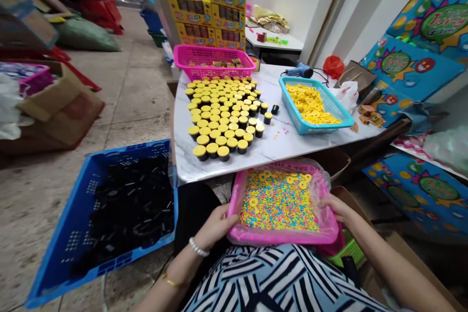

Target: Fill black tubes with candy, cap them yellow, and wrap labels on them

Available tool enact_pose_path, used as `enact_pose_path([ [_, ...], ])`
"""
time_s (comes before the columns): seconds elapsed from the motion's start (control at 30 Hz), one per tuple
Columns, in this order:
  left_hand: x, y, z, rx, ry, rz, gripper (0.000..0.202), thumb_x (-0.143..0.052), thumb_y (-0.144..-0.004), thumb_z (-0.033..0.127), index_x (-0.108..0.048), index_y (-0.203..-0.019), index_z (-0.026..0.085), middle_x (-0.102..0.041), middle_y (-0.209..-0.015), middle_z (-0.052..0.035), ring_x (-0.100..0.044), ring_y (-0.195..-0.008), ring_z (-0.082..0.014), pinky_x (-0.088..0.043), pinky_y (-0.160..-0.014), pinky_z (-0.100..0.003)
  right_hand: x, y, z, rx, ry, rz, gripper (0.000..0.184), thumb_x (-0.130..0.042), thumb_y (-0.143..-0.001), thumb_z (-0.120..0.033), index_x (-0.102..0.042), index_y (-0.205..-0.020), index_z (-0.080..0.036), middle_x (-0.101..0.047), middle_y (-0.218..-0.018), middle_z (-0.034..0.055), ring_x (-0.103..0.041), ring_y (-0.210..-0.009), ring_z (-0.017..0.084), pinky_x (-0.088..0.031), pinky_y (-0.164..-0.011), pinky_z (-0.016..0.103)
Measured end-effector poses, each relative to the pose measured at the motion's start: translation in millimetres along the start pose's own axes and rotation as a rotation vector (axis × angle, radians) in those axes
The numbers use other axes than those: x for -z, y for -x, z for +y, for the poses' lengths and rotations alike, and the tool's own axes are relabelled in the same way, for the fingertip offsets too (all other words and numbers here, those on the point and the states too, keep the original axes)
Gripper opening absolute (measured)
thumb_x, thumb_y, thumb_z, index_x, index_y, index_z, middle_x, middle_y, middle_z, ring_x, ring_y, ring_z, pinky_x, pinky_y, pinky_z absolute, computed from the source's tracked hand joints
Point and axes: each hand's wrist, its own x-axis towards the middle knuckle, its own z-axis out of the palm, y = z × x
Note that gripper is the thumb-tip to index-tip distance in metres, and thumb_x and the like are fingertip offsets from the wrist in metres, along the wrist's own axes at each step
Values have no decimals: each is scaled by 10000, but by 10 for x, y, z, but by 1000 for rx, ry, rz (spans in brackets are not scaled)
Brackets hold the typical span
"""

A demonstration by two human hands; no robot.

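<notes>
A pink plastic tray (281,239) lined with clear film rests at my lap, its far edge by the table's front. Small multicoloured candy beads (280,204) fill it, and several yellow ring-shaped pieces (253,203) lie on top. At the tray's left rim, my left hand (221,222) grips with the thumb over the edge. My right hand (336,207) holds the right rim and the film there; its fingertips are partly hidden. On the table beyond stand many small black jars with yellow lids (221,126), packed close together.
A turquoise basket (310,129) of yellow pieces stands on the marble-patterned table (292,148). Behind the jars is a pink basket (215,52). On the floor at left sits a blue crate (69,219) of black parts. Blue printed boxes (413,66) are stacked at right.
</notes>
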Motion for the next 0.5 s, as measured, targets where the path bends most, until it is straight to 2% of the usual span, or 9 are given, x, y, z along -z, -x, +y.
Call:
enact_pose_path([
  [0.17,-704,-297,325,-86,-95,-288,278,-608,-709,362,-662,-870,141,-577,-720,-7,-488,-662,-156,-390,-596,-245,660,910,-18,8,-37,211,439,-690,-507,-166,-731,-942,-208,-828,-907,125,-807,-791,347,-655,-834,479],
  [0.3,-1257,-447,667,-125,-165,-425,163,-608,-704,305,-620,-740,146,-522,-665,12,-453,-613,-127,-355,-562,-233,1109,1640,17,-41,-84,378,388,-719,-538,-207,-768,-922,-231,-818,-889,173,-804,-776,382,-653,-830,514],
  [0.4,-1552,-478,1006,-169,-216,-495,134,-606,-711,285,-601,-689,153,-507,-639,20,-457,-599,-121,-350,-549,-227,1257,2091,87,-48,-173,465,369,-732,-579,-242,-779,-945,-250,-815,-942,192,-804,-835,400,-644,-887,539],
  [0.5,-1664,-466,1459,-214,-255,-537,132,-623,-713,280,-639,-724,149,-543,-649,17,-504,-620,-130,-372,-556,-224,1215,2424,69,-27,-233,551,344,-752,-617,-292,-767,-961,-275,-812,-949,184,-798,-873,418,-644,-901,559],
])
